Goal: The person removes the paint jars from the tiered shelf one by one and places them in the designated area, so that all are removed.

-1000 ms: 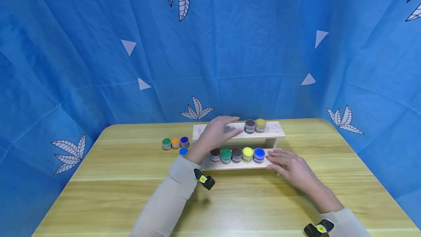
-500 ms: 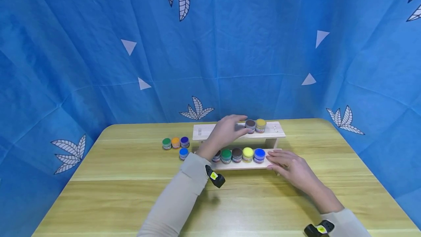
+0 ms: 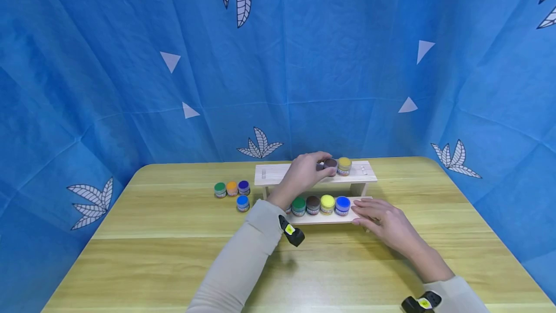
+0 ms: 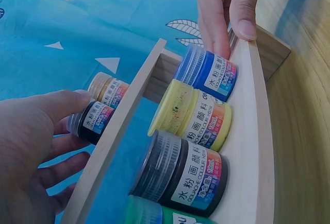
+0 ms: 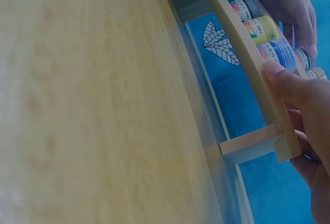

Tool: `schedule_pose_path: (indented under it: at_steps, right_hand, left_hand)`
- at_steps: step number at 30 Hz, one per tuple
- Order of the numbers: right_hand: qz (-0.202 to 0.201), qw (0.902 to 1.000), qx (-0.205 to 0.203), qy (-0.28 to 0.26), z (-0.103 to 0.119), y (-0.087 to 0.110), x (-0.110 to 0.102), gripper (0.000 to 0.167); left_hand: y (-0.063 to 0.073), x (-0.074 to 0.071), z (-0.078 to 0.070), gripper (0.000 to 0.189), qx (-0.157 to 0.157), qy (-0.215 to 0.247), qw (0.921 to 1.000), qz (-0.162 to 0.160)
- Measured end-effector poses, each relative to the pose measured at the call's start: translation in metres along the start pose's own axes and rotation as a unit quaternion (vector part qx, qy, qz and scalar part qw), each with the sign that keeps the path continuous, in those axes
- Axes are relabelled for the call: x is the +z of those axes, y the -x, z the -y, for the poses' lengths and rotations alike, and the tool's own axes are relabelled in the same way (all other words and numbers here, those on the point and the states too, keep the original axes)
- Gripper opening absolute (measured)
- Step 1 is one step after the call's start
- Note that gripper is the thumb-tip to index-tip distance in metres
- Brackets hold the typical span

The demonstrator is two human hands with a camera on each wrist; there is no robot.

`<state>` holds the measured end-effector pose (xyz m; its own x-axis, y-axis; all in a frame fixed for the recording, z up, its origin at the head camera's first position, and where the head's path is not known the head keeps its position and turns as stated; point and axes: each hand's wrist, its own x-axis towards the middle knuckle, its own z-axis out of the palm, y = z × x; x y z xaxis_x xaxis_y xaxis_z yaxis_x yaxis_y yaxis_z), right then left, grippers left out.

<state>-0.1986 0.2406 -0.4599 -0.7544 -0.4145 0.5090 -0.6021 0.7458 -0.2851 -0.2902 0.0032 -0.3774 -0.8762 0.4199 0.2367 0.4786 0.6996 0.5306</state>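
Two-tier wooden rack [image 3: 274,174] with paint jars; both hands engaged.
Left of centre, loose on the table [image 3: 173,260]: green jar [image 3: 220,190], orange jar [image 3: 232,188], navy jar [image 3: 243,188], blue jar [image 3: 243,203] just below. Centre: left hand [image 3: 301,173], thumb and fingers pinching the brown jar [image 3: 330,166] on the upper tier, apparently from its left because an ochre jar [image 3: 344,166] stands at its right. Below: upright lower row of jars [image 3: 312,205], partly hidden by the wrist. Right of centre: right hand [image 3: 384,219], thumb and fingers gripping the lower tier's end, presumably steadying the rack.
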Motion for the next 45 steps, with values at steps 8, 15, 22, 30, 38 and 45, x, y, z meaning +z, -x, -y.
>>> schedule_pose_path:
  at_steps: [8,15,22,30,38,45]
  right_hand:
    - [-0.008,0.9999,-0.008,-0.002,-0.001,0.0,0.001,0.036]
    - [-0.016,0.9998,-0.01,-0.004,-0.002,0.0,0.001,0.035]
    - [-0.019,0.9997,-0.015,-0.001,-0.002,0.0,0.001,0.036]
    - [-0.015,0.9998,-0.012,0.001,-0.002,0.0,0.001,0.035]
    - [-0.019,0.9997,-0.013,0.0,-0.002,-0.001,0.003,0.035]
    - [-0.022,0.9997,-0.014,0.002,-0.001,0.0,0.003,0.036]
  left_hand:
    - [0.009,-0.009,0.008,0.041,-0.003,0.059,0.9982,-0.011]
    - [0.021,-0.024,0.019,0.04,0.009,0.075,0.9968,-0.027]
    - [0.036,-0.039,0.031,0.043,-0.004,0.101,0.9943,-0.033]
    - [0.058,-0.055,0.047,0.043,-0.016,0.14,0.9895,-0.034]
    - [0.081,-0.072,0.063,0.043,-0.027,0.145,0.987,-0.063]
    - [0.098,-0.081,0.075,0.043,-0.024,0.165,0.9831,-0.075]
